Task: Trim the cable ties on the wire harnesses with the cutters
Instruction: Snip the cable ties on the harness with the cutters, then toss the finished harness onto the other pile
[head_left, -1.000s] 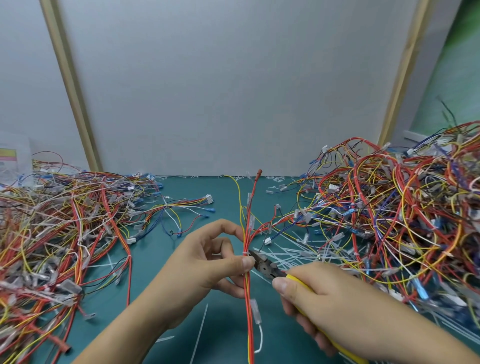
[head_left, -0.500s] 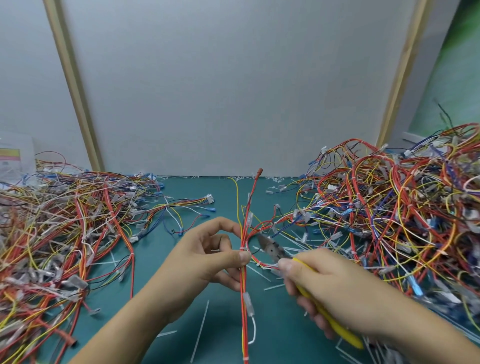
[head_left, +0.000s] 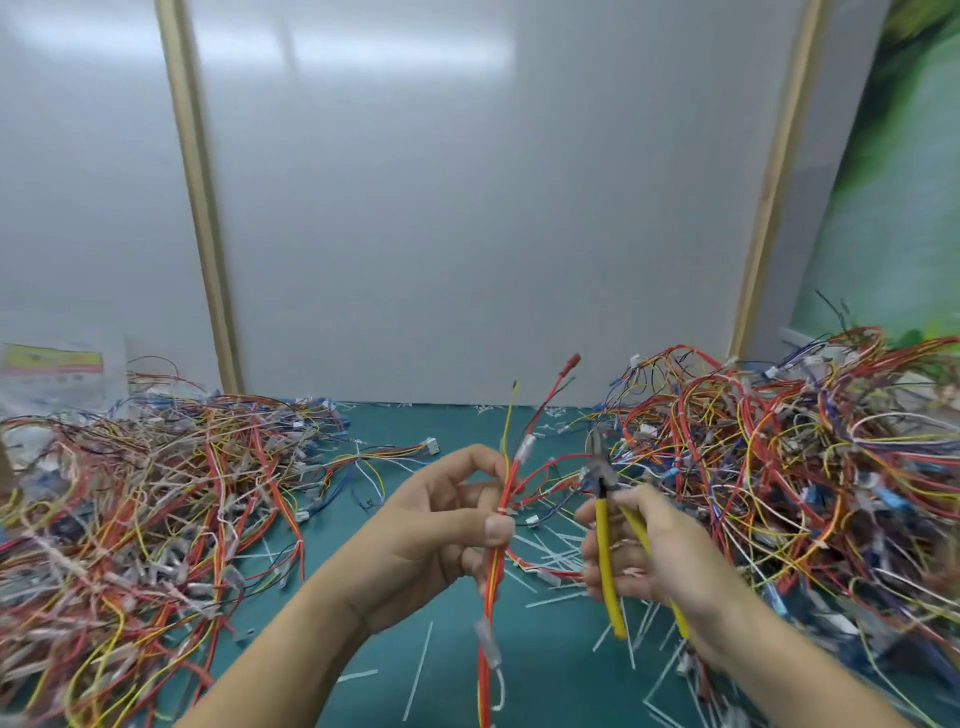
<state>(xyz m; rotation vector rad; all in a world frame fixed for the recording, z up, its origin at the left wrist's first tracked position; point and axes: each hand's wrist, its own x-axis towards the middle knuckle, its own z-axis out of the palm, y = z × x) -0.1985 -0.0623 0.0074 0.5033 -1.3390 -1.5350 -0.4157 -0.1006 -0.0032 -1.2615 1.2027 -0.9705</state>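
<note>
The left hand (head_left: 441, 530) pinches the harness (head_left: 492, 577) upright between thumb and fingers, its tie (head_left: 503, 512) just above the thumb, while the right hand (head_left: 660, 556) grips the cutters (head_left: 601, 470) by spread handles, nose up, right of the tie and apart from it.

Upright harness (head_left: 492, 571); cutters (head_left: 601, 491) (yellow-handled) beside.

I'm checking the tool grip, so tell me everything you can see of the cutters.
The cutters have a dark metal head and two yellow-sleeved handles splaying downward. They stand nearly upright, nose up, above the green mat. The right hand grips the handles; the nose is clear of the harness. Blur hides whether the blades are open.
</note>
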